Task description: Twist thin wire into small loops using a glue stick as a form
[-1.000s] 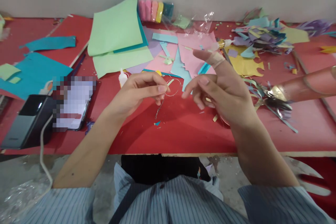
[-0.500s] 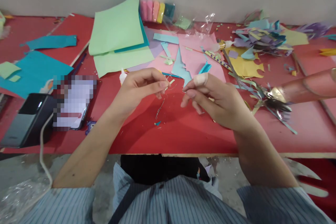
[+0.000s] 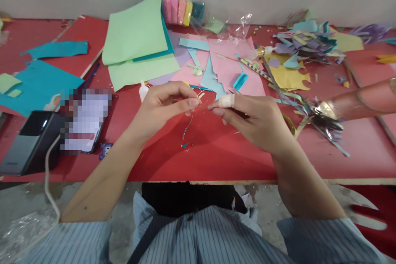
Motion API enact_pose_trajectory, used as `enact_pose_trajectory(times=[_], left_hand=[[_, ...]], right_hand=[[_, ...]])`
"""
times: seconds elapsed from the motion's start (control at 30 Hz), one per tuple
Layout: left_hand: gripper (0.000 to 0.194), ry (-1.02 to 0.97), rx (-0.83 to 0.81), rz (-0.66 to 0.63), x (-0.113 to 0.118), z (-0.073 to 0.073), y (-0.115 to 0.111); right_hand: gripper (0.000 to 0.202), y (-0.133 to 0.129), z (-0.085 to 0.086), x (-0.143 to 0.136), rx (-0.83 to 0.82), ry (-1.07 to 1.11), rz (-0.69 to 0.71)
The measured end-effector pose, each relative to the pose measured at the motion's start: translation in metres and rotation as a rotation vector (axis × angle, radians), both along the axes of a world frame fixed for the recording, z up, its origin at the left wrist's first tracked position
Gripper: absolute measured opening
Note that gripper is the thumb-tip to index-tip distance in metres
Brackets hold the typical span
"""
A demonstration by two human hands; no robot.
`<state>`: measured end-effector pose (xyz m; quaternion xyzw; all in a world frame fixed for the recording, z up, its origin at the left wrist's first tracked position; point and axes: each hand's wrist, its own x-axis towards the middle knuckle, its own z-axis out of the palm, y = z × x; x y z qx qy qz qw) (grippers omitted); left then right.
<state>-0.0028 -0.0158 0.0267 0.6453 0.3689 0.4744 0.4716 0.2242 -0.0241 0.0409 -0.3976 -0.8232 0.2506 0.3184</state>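
Thin dark chain shows below the left hand, nearer the tabletop's front edge, its long axis slanting slightly left toward that edge. I see that hand arched, thumb and fingertips pinched on a fine line. The right hand faces it, thumb and forefinger nearly meeting; I can't tell what they grip. Lettering on the grey-black device near the front left corner is too small to read.

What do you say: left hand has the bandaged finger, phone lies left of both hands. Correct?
No: the bandage is on the right hand, not the left hand, per the head view. The phone lies left of both hands.
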Motion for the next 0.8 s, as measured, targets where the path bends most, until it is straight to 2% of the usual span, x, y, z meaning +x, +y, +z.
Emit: enact_pose_trajectory(times=[0.3, 0.53, 0.8], left_hand=[[0.013, 0.011, -0.026, -0.040, 0.0004, 0.0032, -0.0026], [0.014, -0.003, 0.060, -0.045, -0.0002, -0.0012, 0.0015], [0.008, -0.003, 0.050, -0.061, 0.0005, -0.0021, 0.0011]], right_hand=[[0.013, -0.0014, -0.0026, 0.0018, 0.086, 0.021, -0.100], [0.014, 0.0003, -0.0072, 0.0036, 0.324, -0.210, -0.144], [0.014, 0.0009, -0.0092, 0.0030, 0.504, -0.270, -0.164]])
